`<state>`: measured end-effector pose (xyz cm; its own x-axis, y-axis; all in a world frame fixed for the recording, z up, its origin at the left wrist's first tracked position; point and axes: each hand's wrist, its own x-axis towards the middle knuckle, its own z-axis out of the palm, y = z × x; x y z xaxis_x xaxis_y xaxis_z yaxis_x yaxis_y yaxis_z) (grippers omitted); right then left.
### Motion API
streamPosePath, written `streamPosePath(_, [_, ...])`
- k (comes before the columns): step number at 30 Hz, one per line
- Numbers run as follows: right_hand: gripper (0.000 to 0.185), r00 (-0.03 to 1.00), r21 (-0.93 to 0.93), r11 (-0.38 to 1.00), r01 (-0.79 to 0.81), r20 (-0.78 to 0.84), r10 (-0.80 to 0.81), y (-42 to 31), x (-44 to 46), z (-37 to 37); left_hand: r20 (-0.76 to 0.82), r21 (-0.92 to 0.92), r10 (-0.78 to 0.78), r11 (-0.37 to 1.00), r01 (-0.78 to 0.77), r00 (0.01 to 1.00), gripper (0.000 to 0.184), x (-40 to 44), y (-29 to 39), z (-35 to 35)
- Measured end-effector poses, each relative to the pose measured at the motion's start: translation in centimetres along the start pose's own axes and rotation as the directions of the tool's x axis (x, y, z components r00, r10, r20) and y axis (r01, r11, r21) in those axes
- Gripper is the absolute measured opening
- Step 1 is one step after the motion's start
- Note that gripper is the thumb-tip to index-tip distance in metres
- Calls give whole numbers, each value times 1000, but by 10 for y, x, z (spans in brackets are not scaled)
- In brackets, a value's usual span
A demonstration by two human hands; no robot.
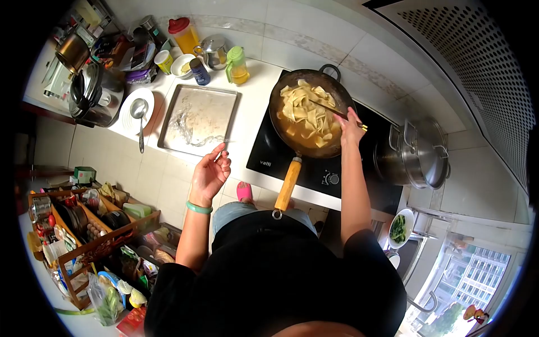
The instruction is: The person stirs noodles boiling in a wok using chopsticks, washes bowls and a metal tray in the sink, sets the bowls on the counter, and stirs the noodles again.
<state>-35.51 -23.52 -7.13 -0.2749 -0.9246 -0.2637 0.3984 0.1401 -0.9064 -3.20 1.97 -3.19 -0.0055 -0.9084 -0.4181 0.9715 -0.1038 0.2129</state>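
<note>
A dark wok [273, 115] with a wooden handle [288, 184] sits on the black cooktop [263, 147]. Wide flat noodles [306, 109] are heaped in brown broth inside it. My right hand [352, 130] is closed around chopsticks [328, 108], their tips in the noodles. My left hand [212, 171] is raised, palm up with fingers curled, in front of the counter edge near a metal tray [205, 106]. A crumpled clear plastic film lies in the tray and trails toward the fingertips; whether the fingers touch it I cannot tell.
A plate with a ladle [139, 109] stands left of the tray. Behind are a green-lidded oil jug [237, 66], a dark bottle [199, 72] and a steel pot [212, 51]. A large stockpot [412, 153] is right of the cooktop, a bowl of greens [399, 229] near the sink.
</note>
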Motion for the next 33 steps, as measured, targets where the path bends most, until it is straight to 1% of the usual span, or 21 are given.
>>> streamPosePath(1, [25, 990, -21, 990, 136, -23, -137, -5, -1, 1, 0, 0, 1, 1000, -1, 1000, 32, 0, 0, -1])
streamPosePath(2, [25, 982, -108, 976, 188, -14, -190, -12, -3, 0, 0, -1, 0, 1000, 0, 1000, 33, 0, 1, -1])
streamPosePath(3, [24, 952, -241, 922, 302, 38, -302, -28, -17, 5, 0, -2, -1, 1000, 1, 1000, 33, 0, 1, -2])
streamPosePath(5, [24, 941, -290, 896, 336, 129, -311, -51, -40, 15, -22, -5, 4, 1000, -4, 1000, 32, -1, 0, 3])
streamPosePath(7, [29, 923, -304, 905, 299, 332, -194, -51, -53, 15, -47, -9, 10, 1000, -11, 999, 32, -2, -1, 4])
streamPosePath(9, [26, 911, -457, 831, 318, 391, -134, -41, -61, 15, -40, -7, 5, 1000, -6, 999, 32, -2, -2, 4])
streamPosePath(12, [24, 893, -479, 780, 402, 393, -219, -29, -58, 11, 13, -1, -17, 1000, 17, 1000, 35, -1, -4, 2])
streamPosePath(14, [23, 806, -554, 586, 591, 412, -424, -31, -52, 5, 0, 4, -19, 1000, 19, 1000, 35, -2, -4, 4])
streamPosePath(15, [23, 861, -566, 649, 509, 322, -394, -32, -50, 1, -12, 9, -20, 1000, 20, 1000, 35, -2, -4, 4])
streamPosePath(17, [23, 862, -560, 658, 504, 278, -424, -36, -48, -6, -11, 12, -20, 1000, 20, 1000, 35, -2, -5, 4])
streamPosePath(18, [23, 911, -485, 771, 413, 235, -340, -46, -60, -2, -9, 13, -18, 1000, 18, 1000, 35, -2, -5, 4])
streamPosePath(19, [23, 912, -487, 771, 411, 236, -337, -44, -64, -3, -12, 11, -18, 1000, 18, 1000, 35, -2, -6, 3])
streamPosePath(21, [21, 939, -316, 911, 264, 302, -167, -41, -71, -6, -26, 9, -17, 1000, 17, 1000, 34, -2, -7, 2])
streamPosePath(23, [20, 913, -363, 884, 294, 381, -148, -32, -83, 0, -29, 5, -29, 1000, 29, 999, 33, -2, -9, 2])
streamPosePath(25, [21, 846, -506, 703, 500, 460, -270, -28, -80, 2, -25, 2, -42, 999, 42, 999, 32, 0, -12, 3])
streamPosePath(26, [21, 829, -566, 616, 547, 469, -305, -33, -79, 0, -11, 10, -49, 999, 49, 999, 32, 1, -13, 4])
streamPosePath(27, [21, 829, -567, 616, 547, 468, -306, -33, -76, -5, 1, 19, -56, 998, 56, 998, 33, 1, -13, 5])
streamPosePath(29, [19, 837, -599, 586, 546, 369, -403, -33, -63, -16, 6, 20, -50, 999, 50, 999, 33, 2, -11, 8])
streamPosePath(30, [18, 809, -600, 548, 583, 370, -456, -42, -66, -16, 5, 18, -45, 999, 45, 999, 33, 1, -11, 9])
streamPosePath(31, [18, 832, -648, 530, 547, 348, -432, -53, -71, -17, 3, 15, -42, 999, 42, 999, 33, 1, -10, 9])
streamPosePath(33, [16, 868, -638, 593, 491, 297, -398, -59, -74, -19, -6, 26, -35, 999, 35, 999, 32, 1, -9, 8])
